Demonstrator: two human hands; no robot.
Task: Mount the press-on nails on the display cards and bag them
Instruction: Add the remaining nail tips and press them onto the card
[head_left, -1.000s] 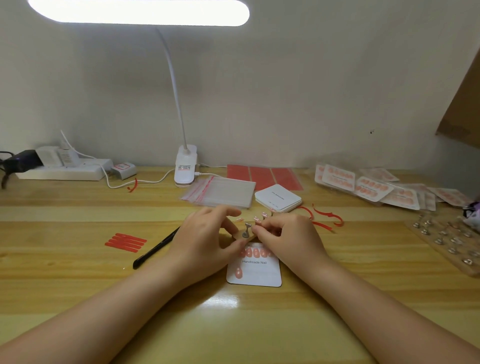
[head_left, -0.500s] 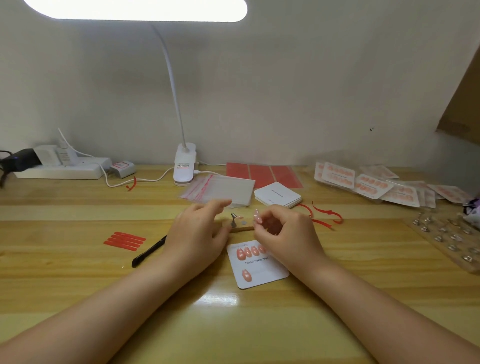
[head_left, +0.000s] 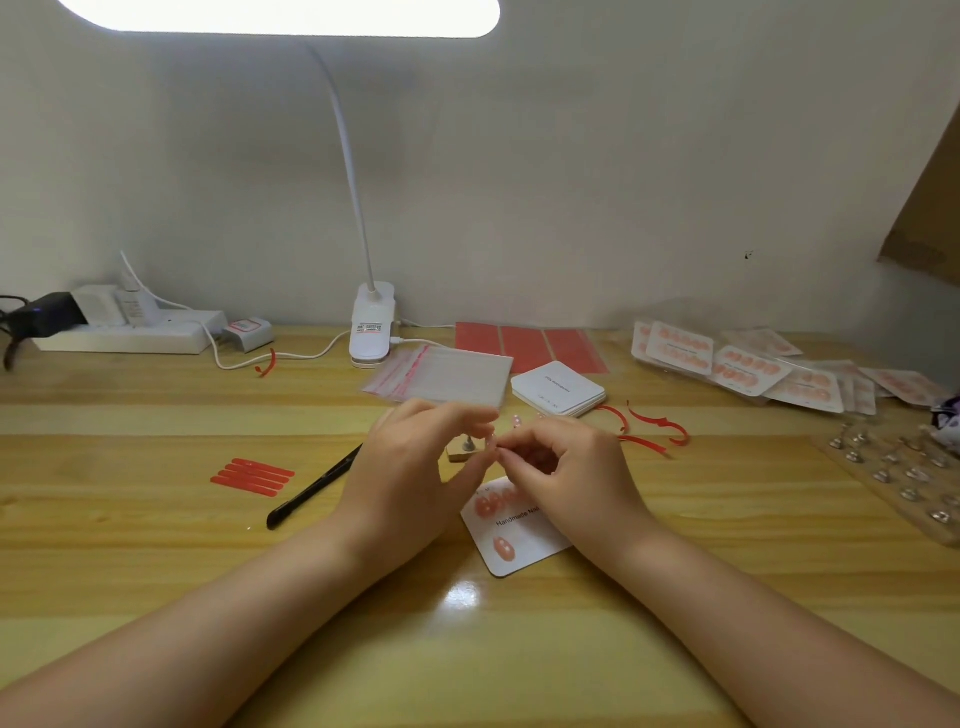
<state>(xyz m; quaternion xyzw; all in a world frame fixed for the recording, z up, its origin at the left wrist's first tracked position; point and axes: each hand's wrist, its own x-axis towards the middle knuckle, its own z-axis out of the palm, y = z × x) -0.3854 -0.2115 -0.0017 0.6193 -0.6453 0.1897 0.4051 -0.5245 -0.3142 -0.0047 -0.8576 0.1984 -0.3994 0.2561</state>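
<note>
The display card on the worktop carries a partial row plus one nail, unbagged, while the right hand pinches something small beside the loosely spread left hand.

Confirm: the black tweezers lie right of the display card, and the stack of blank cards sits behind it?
Not quite. The head view shows the black tweezers lying left of the display card, beyond the left hand. The stack of blank cards does sit behind it.

The right hand hides the display card's upper right. Whatever its blurred fingers pinch is too small to tell.
</note>
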